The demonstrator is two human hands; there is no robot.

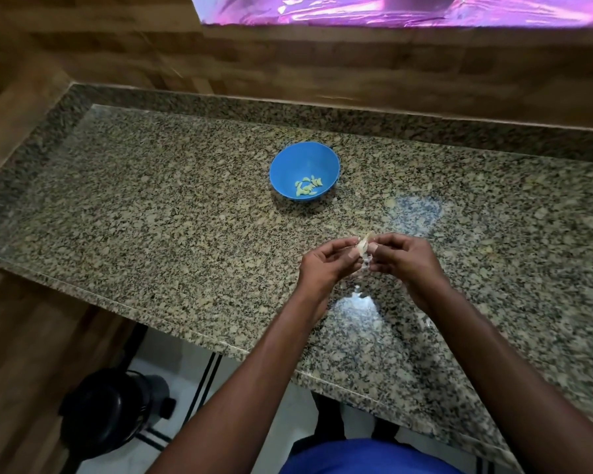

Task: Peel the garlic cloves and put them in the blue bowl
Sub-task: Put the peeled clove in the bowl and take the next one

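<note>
Nearest, the left hand (pixel 326 266) and right hand (pixel 403 260) pinch one garlic clove (pixel 363 248) between closed fingertips, above the counter (pixel 151 213) well short of the blue bowl (pixel 304 171). Small, light and probably slippery once bare, it likely peels best from its tip. Fingers hide most of it. Beyond, peeled cloves (pixel 308 187) lie in that bowl.

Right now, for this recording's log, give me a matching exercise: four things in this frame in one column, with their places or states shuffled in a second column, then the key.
Things:
1. blue bowl
2. peeled cloves
3. garlic clove with loose skin
4. black appliance

Places or states:
A. pinched between left hand and right hand
B. on the floor, below the counter's edge
C. lying inside the bowl
D. standing on the granite counter, beyond the hands

Pairs: 1-D, 2-C, 3-A, 4-B
</note>
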